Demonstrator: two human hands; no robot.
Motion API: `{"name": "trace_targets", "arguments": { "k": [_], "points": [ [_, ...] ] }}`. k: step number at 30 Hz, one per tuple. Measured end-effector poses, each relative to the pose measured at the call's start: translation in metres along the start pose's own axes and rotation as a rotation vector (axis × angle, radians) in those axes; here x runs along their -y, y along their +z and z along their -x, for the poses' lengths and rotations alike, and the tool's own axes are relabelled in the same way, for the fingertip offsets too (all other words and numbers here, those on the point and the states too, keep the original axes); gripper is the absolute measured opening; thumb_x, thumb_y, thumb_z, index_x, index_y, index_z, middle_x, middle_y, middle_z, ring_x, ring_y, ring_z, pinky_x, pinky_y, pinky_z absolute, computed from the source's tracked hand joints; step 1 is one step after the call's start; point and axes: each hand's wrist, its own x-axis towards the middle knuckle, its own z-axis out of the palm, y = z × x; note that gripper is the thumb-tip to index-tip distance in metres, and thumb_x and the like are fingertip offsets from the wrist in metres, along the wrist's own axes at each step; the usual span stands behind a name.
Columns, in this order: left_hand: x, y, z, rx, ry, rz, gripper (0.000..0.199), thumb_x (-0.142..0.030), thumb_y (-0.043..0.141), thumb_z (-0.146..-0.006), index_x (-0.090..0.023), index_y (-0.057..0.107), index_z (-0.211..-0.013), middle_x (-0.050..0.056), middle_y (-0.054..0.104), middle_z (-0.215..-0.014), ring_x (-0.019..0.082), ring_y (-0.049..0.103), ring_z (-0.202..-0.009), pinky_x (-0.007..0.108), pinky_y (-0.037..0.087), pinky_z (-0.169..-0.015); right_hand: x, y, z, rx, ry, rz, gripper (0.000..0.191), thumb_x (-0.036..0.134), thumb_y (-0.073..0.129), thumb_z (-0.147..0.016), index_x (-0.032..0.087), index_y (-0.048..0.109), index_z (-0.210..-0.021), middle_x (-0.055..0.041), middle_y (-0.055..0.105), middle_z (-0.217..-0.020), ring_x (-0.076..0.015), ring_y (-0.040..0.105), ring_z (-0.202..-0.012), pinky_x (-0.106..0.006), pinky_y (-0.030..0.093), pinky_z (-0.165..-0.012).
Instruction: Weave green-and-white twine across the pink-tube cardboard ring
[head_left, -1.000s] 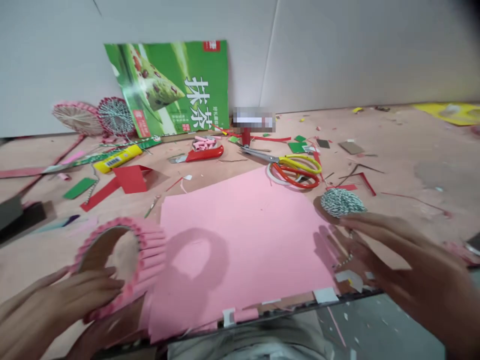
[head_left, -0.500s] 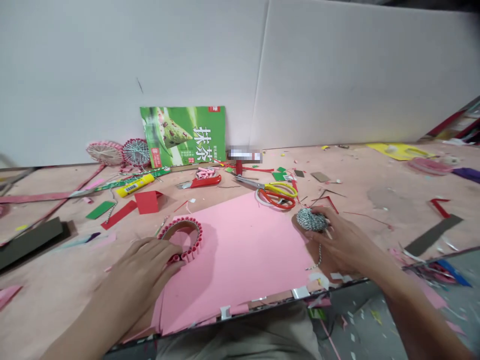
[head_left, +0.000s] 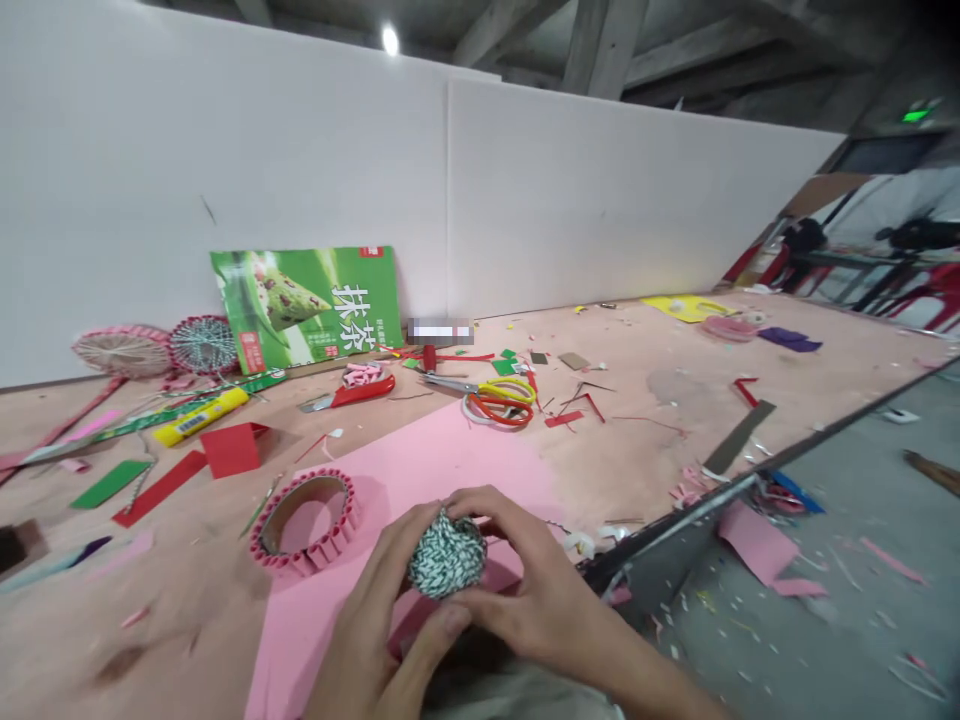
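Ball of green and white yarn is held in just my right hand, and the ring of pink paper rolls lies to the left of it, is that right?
Not quite: the ball of yarn is held in both the right hand and the left hand, as the head view shows. The ring of pink paper rolls does lie to its left.

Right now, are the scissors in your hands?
No, the scissors lie away from both hands, which are cupped around the yarn ball.

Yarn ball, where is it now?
Low centre in the head view, the yarn ball is held between left hand and right hand, right of the pink ring.
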Motion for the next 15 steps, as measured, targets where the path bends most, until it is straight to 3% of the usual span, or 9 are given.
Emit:
{"name": "trace_targets", "arguments": {
  "k": [4,7,9,11,15],
  "points": [
    [0.003,0.01,0.004,-0.083,-0.075,0.075,0.043,-0.042,0.067,-0.095,-0.032,0.068,-0.137,0.007,0.064,-0.148,0.03,0.061,-0.135,0.041,0.048,-0.116,-0.001,0.004,0.006,-0.005,0.077,-0.011,0.079,0.007,0.079,-0.075,0.029,0.05,-0.145,-0.0051,0.056,-0.147,-0.0172,0.056,-0.131,-0.031,0.044,-0.114],
    [-0.006,0.011,0.01,-0.18,-0.182,0.23,0.047,-0.048,0.071,-0.092,-0.031,0.069,-0.136,0.007,0.064,-0.148,0.031,0.061,-0.135,0.042,0.048,-0.116,-0.002,-0.001,0.007,0.061,0.253,-0.14,0.096,0.02,0.088,-0.072,0.031,0.041,-0.156,-0.0075,0.055,-0.149,-0.0205,0.059,-0.128,-0.035,0.05,-0.108],
    [-0.014,0.009,0.012,-0.186,-0.263,0.344,0.052,-0.05,0.076,-0.088,-0.03,0.07,-0.136,0.007,0.066,-0.146,0.033,0.062,-0.134,0.041,0.052,-0.113,-0.003,-0.003,0.006,0.102,0.337,-0.222,0.086,0.031,0.09,-0.073,0.03,0.052,-0.15,-0.007,0.064,-0.136,-0.0214,0.065,-0.118,-0.034,0.055,-0.098],
    [-0.016,0.002,0.011,-0.149,-0.339,0.427,0.059,-0.05,0.08,-0.083,-0.029,0.07,-0.137,0.007,0.066,-0.146,0.036,0.061,-0.135,0.041,0.056,-0.108,-0.003,-0.003,0.004,0.092,0.335,-0.197,0.066,0.037,0.089,-0.075,0.027,0.066,-0.136,-0.0054,0.07,-0.123,-0.0216,0.066,-0.112,-0.034,0.054,-0.097],
    [-0.003,-0.009,0.005,-0.104,-0.422,0.528,0.06,-0.045,0.085,-0.075,-0.031,0.073,-0.133,0.003,0.065,-0.147,0.036,0.056,-0.139,0.036,0.058,-0.103,-0.002,-0.005,0.0,0.016,0.307,-0.088,0.045,0.034,0.089,-0.075,0.023,0.077,-0.117,-0.0026,0.071,-0.102,-0.0181,0.063,-0.096,-0.03,0.052,-0.088]
  ]
}}
